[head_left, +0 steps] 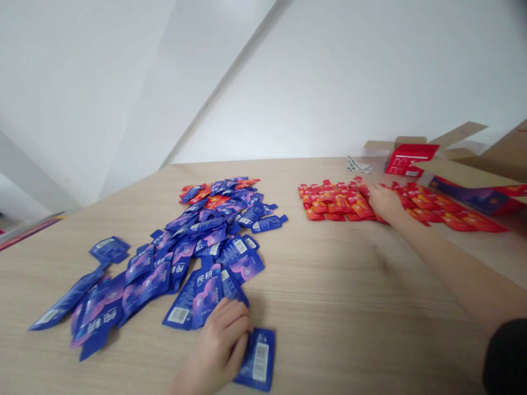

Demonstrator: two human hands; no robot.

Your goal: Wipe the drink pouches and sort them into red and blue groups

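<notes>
My left hand (224,337) is closed at the front of a loose heap of blue spouted pouches (208,280). From under its thumb side sticks a blue pouch (259,359) with its barcode up, its narrow end hidden in my fingers. Across the table, my right hand (385,202) reaches into overlapping rows of red spouted pouches (329,203). Its fingers are bent down at a red pouch (360,189), slightly blurred, with the fingertips partly hidden among the pouches.
Several red pouches (212,202) lie mixed in at the far end of the blue heap. An open cardboard box (481,170) and a red box (411,159) stand at the back right. A crumpled paper (358,165) lies near the white wall (329,82).
</notes>
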